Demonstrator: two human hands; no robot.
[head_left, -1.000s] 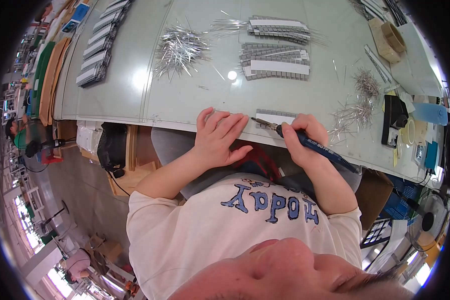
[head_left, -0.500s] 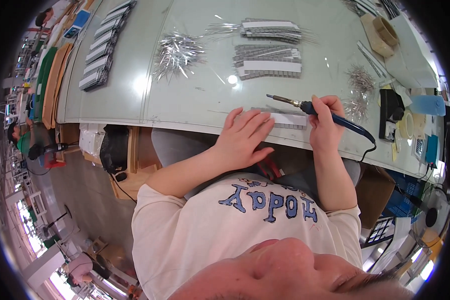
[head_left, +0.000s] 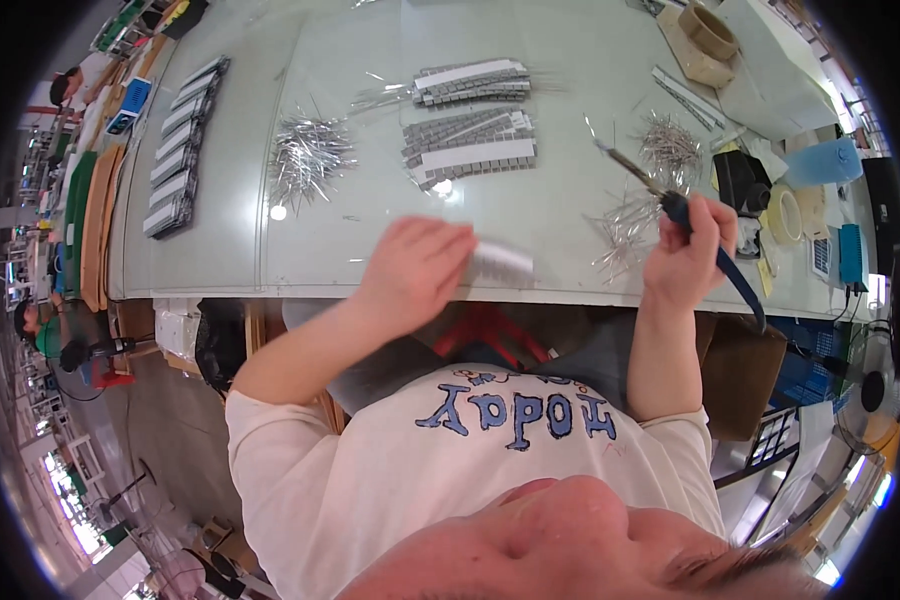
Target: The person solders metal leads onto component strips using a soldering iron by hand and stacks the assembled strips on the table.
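My left hand [head_left: 413,272] is blurred with motion and grips a grey ribbed strip [head_left: 501,263] just above the near edge of the pale table [head_left: 230,220]. My right hand [head_left: 688,252] is lifted to the right and holds a blue-handled soldering iron [head_left: 670,205] whose metal tip points up and to the left. Thin silvery wires [head_left: 625,222] lie just left of that hand. Two stacks of grey strips [head_left: 470,145] sit further back in the middle.
A heap of silvery wire pieces [head_left: 308,160] lies at centre left, and a row of grey strips [head_left: 180,150] runs along the far left. A tape roll [head_left: 708,28], a black holder [head_left: 738,180] and a blue container [head_left: 820,160] crowd the right. Another person [head_left: 45,335] sits at left.
My right hand has lifted the soldering iron up and to the right, away from the strip. My left hand has picked up the grey strip and is moving it.
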